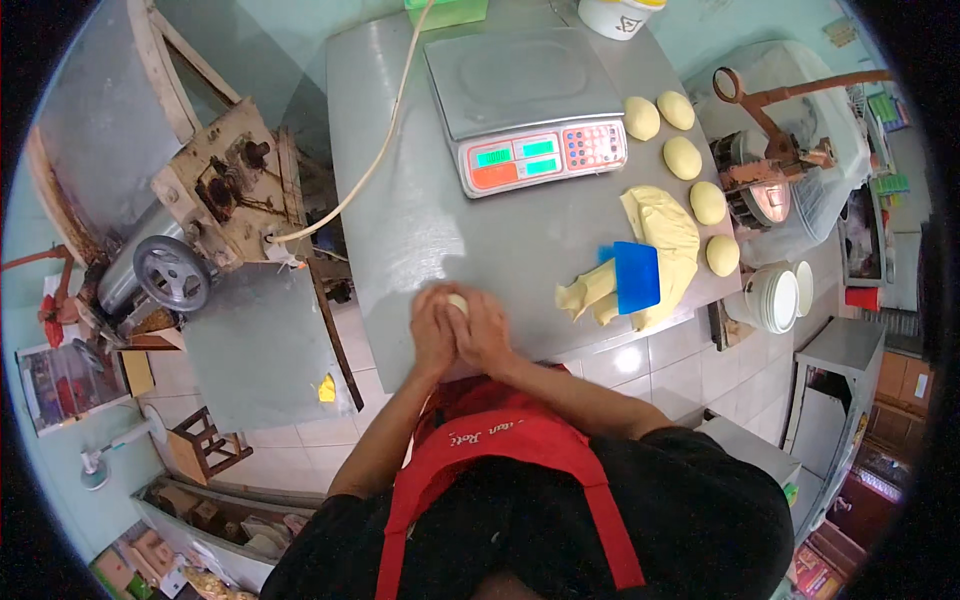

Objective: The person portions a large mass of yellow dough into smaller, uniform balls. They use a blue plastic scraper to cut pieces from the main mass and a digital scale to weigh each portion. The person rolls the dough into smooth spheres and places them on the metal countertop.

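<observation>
Cupped together near the front edge of the steel table point(397, 225), my left hand point(433, 330) and my right hand point(480, 330) close around a small piece of pale dough point(457, 302), mostly hidden by the fingers. To the right lies a large yellow dough mass point(664, 225) with pulled strips at its lower left. A blue plastic dough scraper point(637, 277) rests on it. Several smooth dough balls point(707, 203) line the table's right side. Behind my hands stands a digital scale point(525, 82) with a bare platform and lit displays.
A cream cable point(375, 161) crosses the table's left part towards a machine with a handwheel point(172, 273). A green container point(450, 13) and a white tub point(619, 19) stand at the back. To the right are white buckets point(772, 300) and a rusty-armed machine point(772, 165).
</observation>
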### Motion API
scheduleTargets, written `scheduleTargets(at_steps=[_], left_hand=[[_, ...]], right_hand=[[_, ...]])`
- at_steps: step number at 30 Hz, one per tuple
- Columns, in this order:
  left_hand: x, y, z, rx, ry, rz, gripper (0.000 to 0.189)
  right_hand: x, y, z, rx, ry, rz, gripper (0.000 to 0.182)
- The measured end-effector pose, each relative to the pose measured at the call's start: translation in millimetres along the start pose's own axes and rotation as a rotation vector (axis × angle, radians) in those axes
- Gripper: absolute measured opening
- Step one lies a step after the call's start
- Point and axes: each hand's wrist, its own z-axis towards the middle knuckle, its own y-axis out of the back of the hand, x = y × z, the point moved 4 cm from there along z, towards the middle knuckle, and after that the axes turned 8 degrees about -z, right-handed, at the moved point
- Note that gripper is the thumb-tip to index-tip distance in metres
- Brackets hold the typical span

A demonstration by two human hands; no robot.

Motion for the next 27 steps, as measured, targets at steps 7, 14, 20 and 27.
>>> scheduleTargets(at_steps=[7,14,20,27], left_hand=[[1.3,4.5,-21.6,0.017,-0.024,0.182,0.042],[1.5,-14.4,-47.9,0.167,0.205,0.184,0.041],[-40.2,-27.0,-8.2,0.37,0.604,0.051,0.047],[-57.7,-59.9,-11.6,0.165,0.016,0.482,0.063]], right_hand=[[-8.4,2.1,16.6,0.128,0.297,0.052,0.047],[-22.7,27.9,-17.5,0.477,-0.22,-0.027,0.047],[-39.3,106.0,-4.5,0.228,-0.088,0.066,0.075],[-148.4,251.8,50.3,0.123,-0.59,-0.744,0.086]])
